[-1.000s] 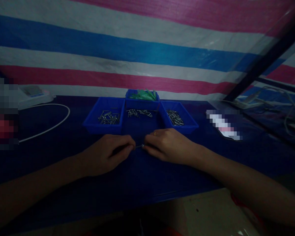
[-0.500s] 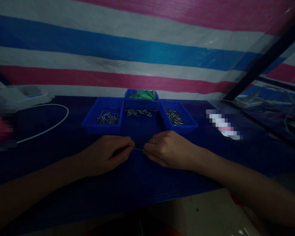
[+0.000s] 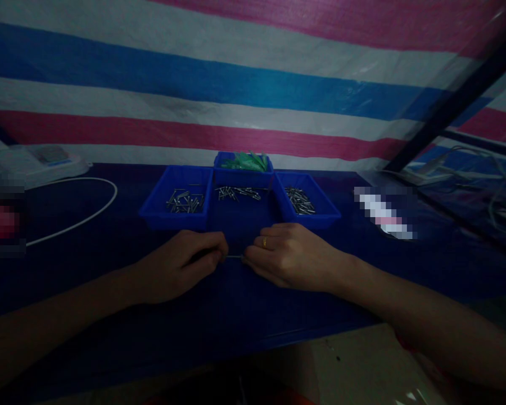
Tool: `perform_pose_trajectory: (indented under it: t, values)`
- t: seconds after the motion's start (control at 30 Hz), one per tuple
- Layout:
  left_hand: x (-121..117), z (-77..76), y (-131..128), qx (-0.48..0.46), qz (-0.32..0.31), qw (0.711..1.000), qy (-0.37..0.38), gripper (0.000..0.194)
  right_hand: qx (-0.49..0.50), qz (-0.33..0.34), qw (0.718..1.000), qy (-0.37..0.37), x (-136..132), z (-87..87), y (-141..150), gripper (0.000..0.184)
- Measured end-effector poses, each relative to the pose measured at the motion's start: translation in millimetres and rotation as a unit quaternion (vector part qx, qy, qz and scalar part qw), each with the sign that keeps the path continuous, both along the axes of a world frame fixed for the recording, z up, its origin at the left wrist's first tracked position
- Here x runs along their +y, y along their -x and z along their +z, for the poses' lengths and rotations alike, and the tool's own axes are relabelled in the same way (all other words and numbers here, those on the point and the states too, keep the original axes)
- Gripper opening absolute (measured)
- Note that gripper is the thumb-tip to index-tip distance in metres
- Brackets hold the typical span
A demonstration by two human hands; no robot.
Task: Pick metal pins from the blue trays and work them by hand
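A thin metal pin (image 3: 235,256) runs level between my two hands, just above the blue table. My left hand (image 3: 189,261) is closed in a pinch on its left end, thumb against the fingers. At the other end my right hand (image 3: 284,254), with a gold ring on one finger, has its fingers curled closed around the pin; its fingertips hide that end. Beyond my left hand stands a blue bin (image 3: 152,208) holding loose metal pins (image 3: 184,201). Beyond my right hand is another blue bin (image 3: 335,212) with short metal pieces (image 3: 300,201).
Behind, a smaller blue bin (image 3: 244,179) holds green plastic pieces (image 3: 251,162). A loose pile of metal pins (image 3: 238,194) lies on the table (image 3: 185,326) before it. A white cable (image 3: 88,219) curves at left; a blurred-out flat object (image 3: 382,214) lies at right.
My left hand has shifted slightly left and my right hand slightly left too. Both keep their hold on the pin, which now looks more level.
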State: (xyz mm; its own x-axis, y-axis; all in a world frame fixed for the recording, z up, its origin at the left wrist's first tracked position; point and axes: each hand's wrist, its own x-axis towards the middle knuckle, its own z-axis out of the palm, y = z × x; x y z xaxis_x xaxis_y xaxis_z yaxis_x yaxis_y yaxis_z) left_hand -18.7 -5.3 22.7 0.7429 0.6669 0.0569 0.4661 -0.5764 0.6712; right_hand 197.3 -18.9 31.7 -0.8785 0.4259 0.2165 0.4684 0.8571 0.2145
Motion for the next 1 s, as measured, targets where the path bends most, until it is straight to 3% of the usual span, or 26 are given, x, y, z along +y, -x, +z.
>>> perform_pose_trajectory:
  t: [0.17, 0.53, 0.8, 1.0]
  values:
    - [1.7, -0.5, 1.3, -0.016, 0.012, 0.998, 0.057, 0.021, 0.012, -0.007, 1.000, -0.007, -0.3, 1.4, 0.2, 0.025]
    - [3.2, 0.8, 0.4, -0.018, 0.026, 0.996, 0.084, 0.023, 0.029, -0.024, 0.999, 0.004, 0.9, 1.7, -0.3, 0.028]
    - [1.1, -0.9, 0.4, -0.008, 0.033, 0.998, 0.047, 0.016, 0.021, -0.042, 0.999, 0.022, 3.5, 0.4, -2.1, 0.027]
    - [1.1, 0.0, -2.7, 0.034, 0.074, 0.997, -0.012, 0.031, 0.027, -0.051, 0.998, 0.029, 4.7, 0.9, -1.7, 0.027]
